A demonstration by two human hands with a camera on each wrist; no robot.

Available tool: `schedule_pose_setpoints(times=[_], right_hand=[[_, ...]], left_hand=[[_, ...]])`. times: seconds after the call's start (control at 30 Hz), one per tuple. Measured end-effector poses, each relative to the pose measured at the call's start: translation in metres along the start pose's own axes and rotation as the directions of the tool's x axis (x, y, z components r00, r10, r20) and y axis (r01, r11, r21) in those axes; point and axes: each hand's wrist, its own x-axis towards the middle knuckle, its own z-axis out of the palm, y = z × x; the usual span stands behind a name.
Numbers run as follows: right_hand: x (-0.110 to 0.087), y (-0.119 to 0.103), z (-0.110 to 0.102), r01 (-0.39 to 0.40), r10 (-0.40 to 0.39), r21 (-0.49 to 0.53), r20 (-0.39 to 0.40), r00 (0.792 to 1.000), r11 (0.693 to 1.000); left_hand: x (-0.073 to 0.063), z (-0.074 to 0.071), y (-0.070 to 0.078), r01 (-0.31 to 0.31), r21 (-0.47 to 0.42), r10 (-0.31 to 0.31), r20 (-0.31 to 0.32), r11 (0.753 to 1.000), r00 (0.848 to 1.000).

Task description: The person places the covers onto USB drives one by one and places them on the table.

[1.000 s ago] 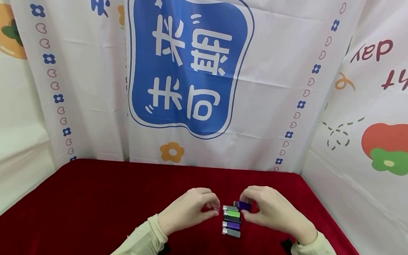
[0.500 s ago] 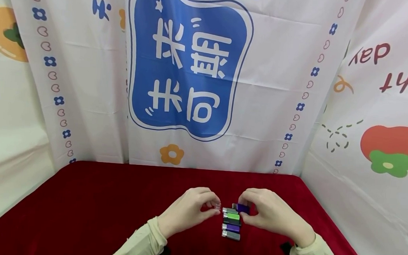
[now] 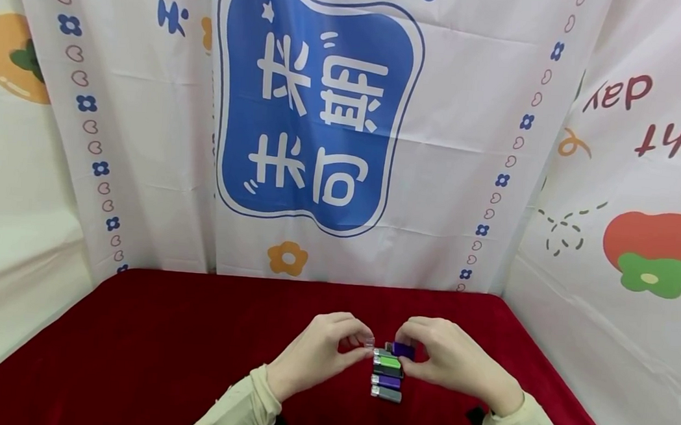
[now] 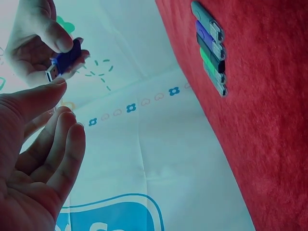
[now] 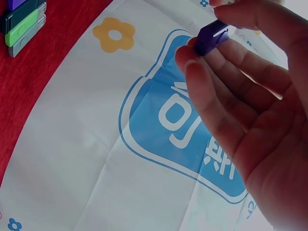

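Between the thumb and fingers of my right hand [image 3: 454, 359] is a purple USB stick [image 3: 405, 351]. Its bare metal plug points left toward the other hand, as the left wrist view shows with the plug [image 4: 52, 73]. My left hand [image 3: 320, 346] pinches a small clear cap [image 3: 370, 342], mostly covered by the fingertips in the left wrist view. A short gap separates cap and plug. Just below both hands, several capped sticks lie in a row: a grey one at each end, and a green stick [image 3: 390, 363], a black stick [image 3: 386, 372] and another purple stick [image 3: 386, 382] between.
A red cloth [image 3: 192, 346] covers the table. White printed curtains [image 3: 472, 71] stand behind it and along both sides. Small black objects show beside the wrists, one black object [image 3: 476, 420] by the right sleeve.
The left hand has shifted slightly right with the clear cap, and the right hand slightly left with the purple USB stick. Cap and plug are closer together. The row stays put.
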Motion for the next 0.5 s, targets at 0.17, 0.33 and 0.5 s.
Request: schedule_pose_setpoints(times=[0.17,0.33,0.5], right_hand=[[-0.0002,-0.0007,0.002,0.005,-0.004,0.0,-0.006,1.0,1.0],[-0.0002,-0.0003,0.0026,0.003,-0.003,-0.003,-0.009,1.0,1.0],[-0.0004,0.0003,0.0044,0.025,-0.025,0.0,-0.019,0.999,1.0]], left_hand=[[-0.0003,0.0017,0.0016,-0.014,-0.007,0.014,-0.001,1.0,1.0],[0.0001,0.002,0.0028,-0.012,-0.016,0.012,-0.001,1.0,1.0],[0.0002,0.0029,0.0035,-0.004,-0.023,0.004,0.004,1.0,1.0]])
